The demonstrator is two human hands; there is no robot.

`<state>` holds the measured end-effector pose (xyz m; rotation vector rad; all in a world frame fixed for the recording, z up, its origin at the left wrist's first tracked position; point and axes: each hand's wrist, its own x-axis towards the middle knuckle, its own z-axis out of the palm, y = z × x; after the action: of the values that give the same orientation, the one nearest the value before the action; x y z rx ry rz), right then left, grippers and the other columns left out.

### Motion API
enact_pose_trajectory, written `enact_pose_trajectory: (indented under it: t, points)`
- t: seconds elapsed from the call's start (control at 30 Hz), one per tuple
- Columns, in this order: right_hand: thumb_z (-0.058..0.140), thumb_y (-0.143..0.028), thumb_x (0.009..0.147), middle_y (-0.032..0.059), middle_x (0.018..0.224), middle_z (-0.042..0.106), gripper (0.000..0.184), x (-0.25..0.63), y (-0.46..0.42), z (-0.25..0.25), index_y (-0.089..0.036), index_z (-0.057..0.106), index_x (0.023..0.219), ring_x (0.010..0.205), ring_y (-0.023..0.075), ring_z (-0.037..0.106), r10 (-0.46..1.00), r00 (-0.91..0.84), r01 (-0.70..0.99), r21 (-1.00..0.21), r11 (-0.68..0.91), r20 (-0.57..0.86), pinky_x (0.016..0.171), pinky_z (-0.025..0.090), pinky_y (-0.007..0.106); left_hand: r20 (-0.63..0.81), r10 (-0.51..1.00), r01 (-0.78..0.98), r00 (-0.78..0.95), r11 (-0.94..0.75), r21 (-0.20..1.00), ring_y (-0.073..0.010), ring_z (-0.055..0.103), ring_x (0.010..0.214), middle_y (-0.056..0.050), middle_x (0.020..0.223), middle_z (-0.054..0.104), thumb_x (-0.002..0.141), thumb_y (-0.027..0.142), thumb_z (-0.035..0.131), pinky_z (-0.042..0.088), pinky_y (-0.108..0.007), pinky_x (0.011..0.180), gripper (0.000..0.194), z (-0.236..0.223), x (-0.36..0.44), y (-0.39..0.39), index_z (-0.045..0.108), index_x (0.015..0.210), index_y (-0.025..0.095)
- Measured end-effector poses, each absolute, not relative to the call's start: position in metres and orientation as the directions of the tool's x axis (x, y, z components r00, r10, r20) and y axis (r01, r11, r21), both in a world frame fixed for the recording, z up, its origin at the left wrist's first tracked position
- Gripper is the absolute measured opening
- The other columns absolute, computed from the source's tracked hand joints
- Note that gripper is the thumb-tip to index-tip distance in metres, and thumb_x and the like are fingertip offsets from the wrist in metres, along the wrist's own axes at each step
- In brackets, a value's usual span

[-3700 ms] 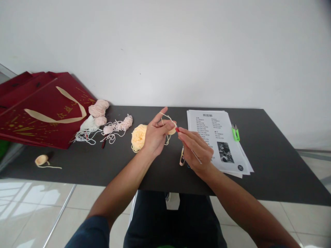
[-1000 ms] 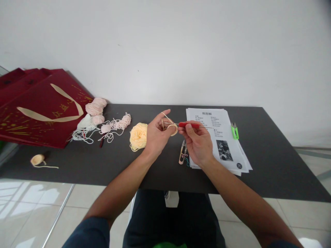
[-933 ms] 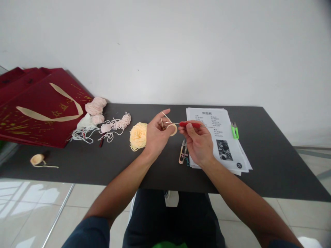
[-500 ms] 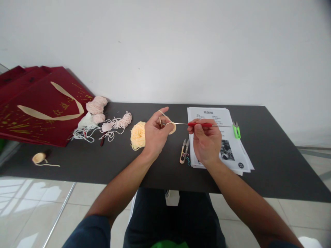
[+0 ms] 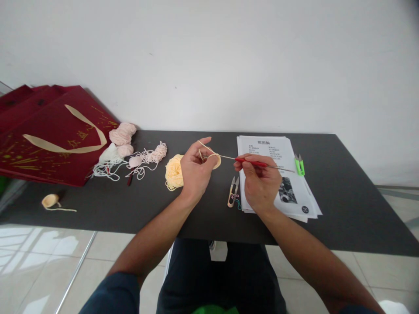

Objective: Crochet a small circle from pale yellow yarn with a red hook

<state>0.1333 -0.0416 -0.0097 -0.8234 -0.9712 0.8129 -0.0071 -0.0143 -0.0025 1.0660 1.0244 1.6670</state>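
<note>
Beside the left hand (image 5: 197, 172), pinching the piece (image 5: 218, 162), the hook (image 5: 258, 164) now slants in the right hand's (image 5: 262, 187) grip, apparently engaged.

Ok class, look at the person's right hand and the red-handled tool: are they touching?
Touching. The head view shows the right hand pinching the red-handled tool between thumb and fingers.
</note>
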Motion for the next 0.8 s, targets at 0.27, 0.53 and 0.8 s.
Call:
enact_pose_trajectory:
  t: [0.27,0.53,0.8]
  points:
    - [0.08,-0.024,0.088,0.002,0.104,0.081,0.012,0.13,-0.052,-0.016,-0.033,0.081,0.096,0.083,0.0196,0.079,0.833,0.293,-0.085,-0.855,0.511,0.469,0.08,0.07,0.041,0.189,0.921,-0.179,-0.34,-0.26,0.949,-0.0107,0.061,0.064,0.003,0.077,0.072,0.075,0.021,0.084,0.05,-0.026,0.066,0.039,-0.005,-0.002,-0.016,0.073,0.112,0.023]
    - [0.083,-0.025,0.084,0.0025,0.117,0.082,0.019,0.133,-0.052,-0.025,-0.036,0.084,0.1,0.104,0.0255,0.079,0.871,0.172,-0.068,-0.877,0.476,0.459,0.102,0.067,0.049,-0.004,0.967,-0.404,-0.255,-0.103,0.909,-0.0089,0.063,0.062,0.005,0.073,0.072,0.068,0.02,0.089,0.049,-0.025,0.067,0.053,0.001,-0.007,-0.009,0.07,0.118,0.019]
    - [0.084,-0.025,0.084,0.0028,0.112,0.083,0.013,0.131,-0.045,-0.025,-0.032,0.085,0.094,0.094,0.0237,0.081,0.894,0.195,-0.177,-0.882,0.437,0.404,0.092,0.07,0.046,-0.088,0.996,-0.611,-0.014,0.061,0.789,-0.006,0.059,0.062,0.009,0.067,0.062,0.063,0.012,0.087,0.048,-0.023,0.071,0.06,0.007,-0.015,-0.004,0.071,0.12,0.017]
